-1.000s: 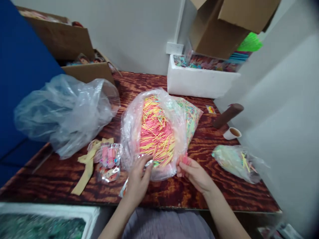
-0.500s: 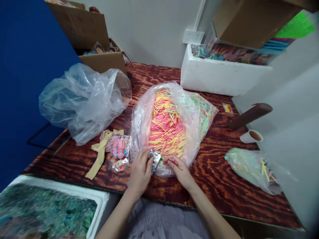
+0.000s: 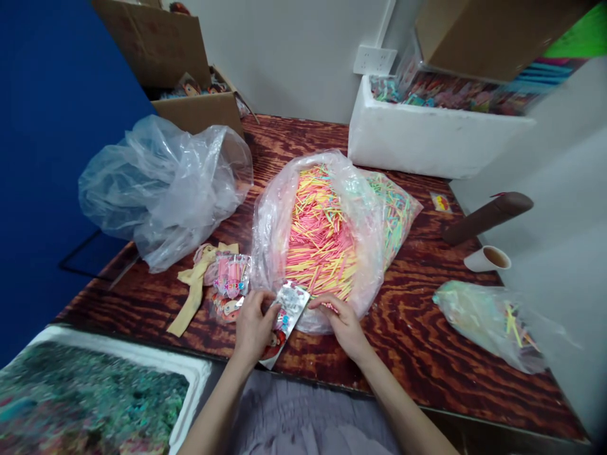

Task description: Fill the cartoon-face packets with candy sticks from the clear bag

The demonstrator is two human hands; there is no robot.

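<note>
My left hand (image 3: 253, 325) is closed on the edge of a small printed foil-and-clear packet (image 3: 293, 303), which lies slanted in front of the big bag. Fingers pinched, my right hand (image 3: 344, 328) holds a few thin pink sticks (image 3: 330, 307) just right of the packet. Behind both hands stands an open clear plastic bag (image 3: 270, 221) full of thin pink and yellow sticks (image 3: 317, 240). Left of my left hand lie several filled packets (image 3: 231, 276), beside a pale yellow cloth-like piece (image 3: 193, 297).
A crumpled clear bag (image 3: 165, 189) and a cardboard box (image 3: 199, 114) occupy the left. A white foam box (image 3: 427, 139) is at the back right. A paper cup (image 3: 487, 258), a brown cylinder (image 3: 490, 218) and a small plastic bag (image 3: 484, 322) stand or lie right. A foam tray (image 3: 196, 373) is lower left.
My left hand has moved slightly left, and the packet, mostly hidden before, now shows its length. My right hand stays nearly in place with the sticks. The view has shifted a little.
</note>
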